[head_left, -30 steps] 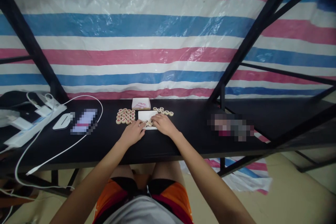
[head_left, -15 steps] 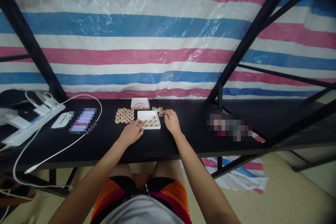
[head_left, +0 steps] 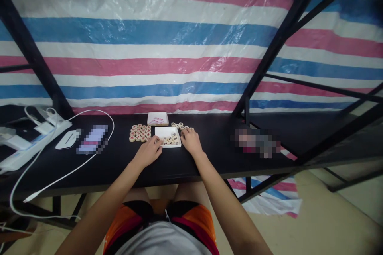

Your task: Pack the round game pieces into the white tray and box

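A small white tray [head_left: 166, 131] lies on the black table [head_left: 209, 155] with several round wooden game discs along its near side. My left hand [head_left: 149, 152] rests with bent fingers against the tray's left front corner. My right hand [head_left: 190, 141] is at the tray's right edge with its fingers curled together; what they pinch is hidden. A block of red-marked discs [head_left: 139, 132] lies left of the tray. A few loose discs [head_left: 181, 126] lie behind my right hand.
A shallow box lid [head_left: 157, 118] sits behind the tray. At the left are a phone [head_left: 92, 139], a white mouse [head_left: 67, 140], a power strip [head_left: 26, 149] and white cables [head_left: 98, 115]. A blurred object [head_left: 255, 142] lies to the right. Black frame bars [head_left: 263, 65] slant overhead.
My right hand left the tray, reached to the loose discs behind it on the right, and has come back to the tray's right edge. My left hand stayed at the tray's corner.
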